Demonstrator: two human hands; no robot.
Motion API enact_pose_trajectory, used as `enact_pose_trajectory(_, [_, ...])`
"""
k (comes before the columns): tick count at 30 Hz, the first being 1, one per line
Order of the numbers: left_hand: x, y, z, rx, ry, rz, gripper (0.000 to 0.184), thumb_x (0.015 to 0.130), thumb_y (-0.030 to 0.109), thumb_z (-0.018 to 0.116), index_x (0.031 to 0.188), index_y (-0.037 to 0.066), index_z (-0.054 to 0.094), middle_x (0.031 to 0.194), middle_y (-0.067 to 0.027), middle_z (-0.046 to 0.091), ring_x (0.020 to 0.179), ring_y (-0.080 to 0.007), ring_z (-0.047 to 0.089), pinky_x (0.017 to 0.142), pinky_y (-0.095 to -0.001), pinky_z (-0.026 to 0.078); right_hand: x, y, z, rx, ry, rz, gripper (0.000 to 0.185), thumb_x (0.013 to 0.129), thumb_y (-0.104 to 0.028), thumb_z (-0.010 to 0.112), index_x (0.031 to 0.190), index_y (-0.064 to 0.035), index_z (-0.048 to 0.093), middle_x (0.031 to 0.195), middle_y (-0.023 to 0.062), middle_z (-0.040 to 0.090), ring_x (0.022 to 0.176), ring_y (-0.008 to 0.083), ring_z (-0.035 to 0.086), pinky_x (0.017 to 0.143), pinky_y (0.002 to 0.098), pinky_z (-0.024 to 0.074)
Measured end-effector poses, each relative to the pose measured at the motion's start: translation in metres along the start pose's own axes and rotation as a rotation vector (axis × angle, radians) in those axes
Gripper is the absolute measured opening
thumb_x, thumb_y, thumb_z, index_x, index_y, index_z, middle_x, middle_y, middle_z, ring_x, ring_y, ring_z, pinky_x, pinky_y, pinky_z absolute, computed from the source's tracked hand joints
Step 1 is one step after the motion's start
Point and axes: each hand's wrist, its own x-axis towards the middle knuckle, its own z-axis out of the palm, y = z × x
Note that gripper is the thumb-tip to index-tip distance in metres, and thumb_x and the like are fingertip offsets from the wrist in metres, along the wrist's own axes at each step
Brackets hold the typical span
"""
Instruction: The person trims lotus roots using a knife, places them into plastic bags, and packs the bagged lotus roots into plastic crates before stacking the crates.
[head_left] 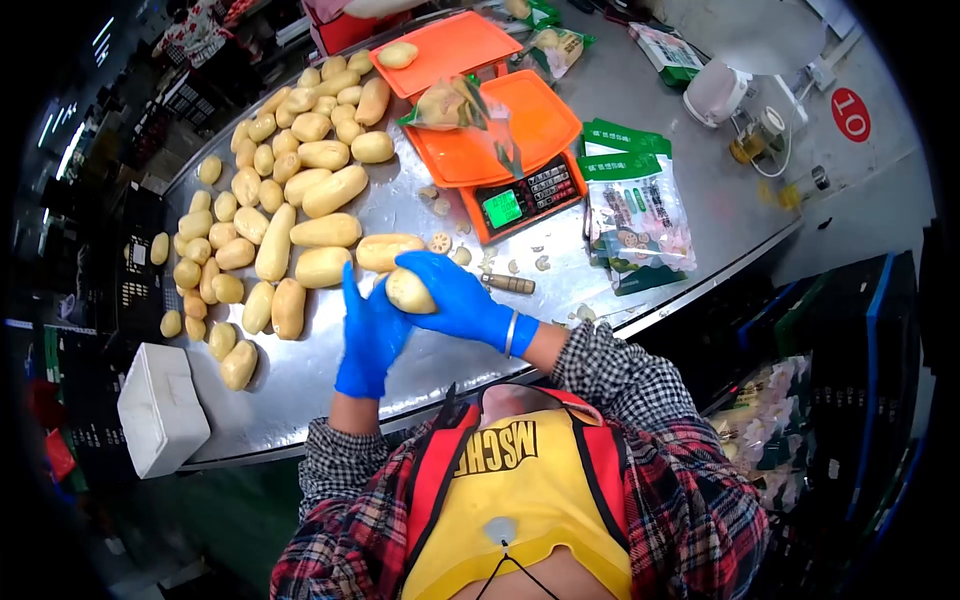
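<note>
My right hand point(465, 300), in a blue glove, is wrapped around a short, pale lotus root segment point(410, 291) above the table's near side. My left hand point(370, 340), also gloved in blue, is beside it with the thumb stretched up and apart. Its other fingers reach toward the segment's underside, partly hidden. Just beyond my hands lies another lotus root segment point(388, 250). A knife with a wooden handle point(508, 284) rests to the right, near small root scraps and a cut slice point(440, 242).
Many lotus root segments point(325, 190) cover the table's left side. An orange-trayed digital scale point(525, 200) bears a filled bag point(450, 105). Printed packaging bags point(640, 215) lie right of it. A white foam box point(163, 410) stands at the left edge, a kettle point(716, 92) at back right.
</note>
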Motion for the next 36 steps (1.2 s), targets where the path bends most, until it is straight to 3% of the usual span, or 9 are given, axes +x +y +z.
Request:
enact_pose_trajectory(4, [0.011, -0.003, -0.003, 0.161, 0.140, -0.110, 0.083, 0.089, 0.067, 0.037, 0.138, 0.000, 0.037, 0.131, -0.0171, 0.048, 0.115, -0.0281, 0.051, 0.096, -0.0433, 0.043, -0.001, 0.023, -0.029, 0.057, -0.066, 0.180, 0.089, 0.062, -0.034, 0.085, 0.131, -0.0023, 0.040, 0.120, 0.0182, 0.054, 0.112, 0.0304, 0.054, 0.094, 0.0396, 0.0442])
enact_pose_trajectory(8, [0.032, 0.000, 0.001, 0.650, 0.371, 0.264, 0.069, 0.090, 0.059, 0.048, 0.137, 0.010, 0.041, 0.131, -0.0095, 0.049, 0.115, -0.0224, 0.050, 0.091, -0.0371, 0.044, 0.000, -0.017, -0.087, 0.303, 0.230, 0.184, 0.078, 0.066, -0.025, 0.084, 0.127, -0.0043, 0.041, 0.118, 0.0111, 0.052, 0.108, 0.0228, 0.053, 0.091, 0.0366, 0.0469])
enact_pose_trajectory(12, [0.066, 0.000, 0.026, 0.847, 0.118, 0.548, 0.054, 0.092, 0.030, 0.058, 0.138, 0.009, 0.039, 0.130, -0.0109, 0.049, 0.117, -0.0228, 0.050, 0.088, -0.0352, 0.048, 0.027, -0.002, -0.157, 0.796, 0.432, 0.406, 0.065, 0.067, -0.016, 0.080, 0.123, -0.0065, 0.048, 0.111, 0.0083, 0.057, 0.104, 0.0224, 0.057, 0.088, 0.0364, 0.0494])
enact_pose_trajectory(17, [0.086, -0.008, 0.066, 0.759, 0.221, 0.351, 0.056, 0.086, 0.007, 0.059, 0.138, 0.006, 0.038, 0.129, -0.0107, 0.050, 0.116, -0.0239, 0.052, 0.083, -0.0312, 0.053, 0.076, 0.108, -0.214, -0.378, 0.478, 0.183, 0.069, 0.066, -0.025, 0.079, 0.127, -0.0091, 0.049, 0.110, 0.0137, 0.060, 0.097, 0.0279, 0.062, 0.084, 0.0406, 0.0515])
enact_pose_trajectory(20, [0.088, -0.019, 0.057, 0.857, 0.193, 0.413, 0.057, 0.090, 0.029, 0.062, 0.137, 0.006, 0.039, 0.123, -0.0094, 0.051, 0.106, -0.0155, 0.053, 0.077, -0.0294, 0.050, 0.103, 0.112, -0.218, -0.895, 0.126, 0.393, 0.077, 0.062, -0.035, 0.077, 0.130, -0.0117, 0.048, 0.110, 0.0161, 0.061, 0.099, 0.0324, 0.061, 0.082, 0.0430, 0.0513])
enact_pose_trajectory(21, [0.086, -0.016, 0.057, 0.845, 0.219, 0.411, 0.052, 0.087, 0.008, 0.059, 0.135, 0.005, 0.041, 0.127, -0.0099, 0.051, 0.112, -0.0207, 0.054, 0.082, -0.0298, 0.053, 0.110, 0.113, -0.216, -0.946, 0.036, 0.431, 0.080, 0.062, -0.040, 0.075, 0.132, -0.0153, 0.047, 0.107, 0.0158, 0.061, 0.098, 0.0352, 0.061, 0.081, 0.0433, 0.0514])
enact_pose_trajectory(24, [0.080, -0.002, 0.038, 0.800, 0.203, 0.461, 0.051, 0.087, 0.009, 0.059, 0.136, 0.005, 0.041, 0.126, -0.0090, 0.052, 0.110, -0.0178, 0.055, 0.082, -0.0281, 0.053, 0.117, 0.114, -0.211, -1.019, -0.044, 0.411, 0.088, 0.061, -0.044, 0.077, 0.136, -0.0124, 0.043, 0.108, 0.0162, 0.062, 0.098, 0.0359, 0.062, 0.083, 0.0431, 0.0511])
enact_pose_trajectory(32, [0.066, 0.023, 0.045, 0.875, 0.369, 0.636, 0.052, 0.092, 0.021, 0.059, 0.140, 0.011, 0.040, 0.128, -0.0034, 0.049, 0.114, -0.0133, 0.050, 0.088, -0.0286, 0.046, 0.129, 0.095, -0.297, -0.440, 0.033, 0.326, 0.086, 0.070, -0.051, 0.075, 0.133, 0.0006, 0.046, 0.127, 0.0214, 0.055, 0.114, 0.0315, 0.057, 0.094, 0.0383, 0.0456])
enact_pose_trajectory(36, [0.083, 0.019, 0.098, 0.998, 0.293, 0.861, 0.064, 0.087, 0.021, 0.067, 0.140, 0.004, 0.036, 0.132, -0.0159, 0.045, 0.122, -0.0251, 0.045, 0.101, -0.0356, 0.038, 0.134, 0.099, -0.322, -0.336, 0.059, 0.395, 0.085, 0.074, -0.050, 0.073, 0.131, 0.0058, 0.045, 0.128, 0.0224, 0.055, 0.115, 0.0320, 0.056, 0.096, 0.0372, 0.0445])
